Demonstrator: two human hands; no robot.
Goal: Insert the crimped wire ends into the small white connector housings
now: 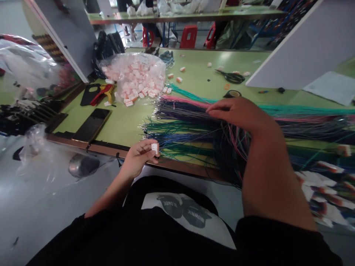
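Observation:
My left hand (142,153), near the table's front edge, pinches a small white and orange plastic connector housing (155,149), held by the tips of thumb and fingers. Just right of it lie the ends of green and blue wires (183,138). My right hand (235,112) reaches over the dark and grey wires (185,112), its fingertips drawn together at them. Whatever is between those fingertips is too small to make out. Pink wires (183,99) and teal wires (188,92) run along behind. Metal tips show at the left ends of the bundles.
A clear bag of connector housings (138,75) sits at the back left. Nearby are red and yellow pliers (104,95) and a phone (93,125). Scissors (233,77) and black tape (233,94) lie behind the wires. Wired housings (327,188) pile at right. White partitions (302,48) flank the table.

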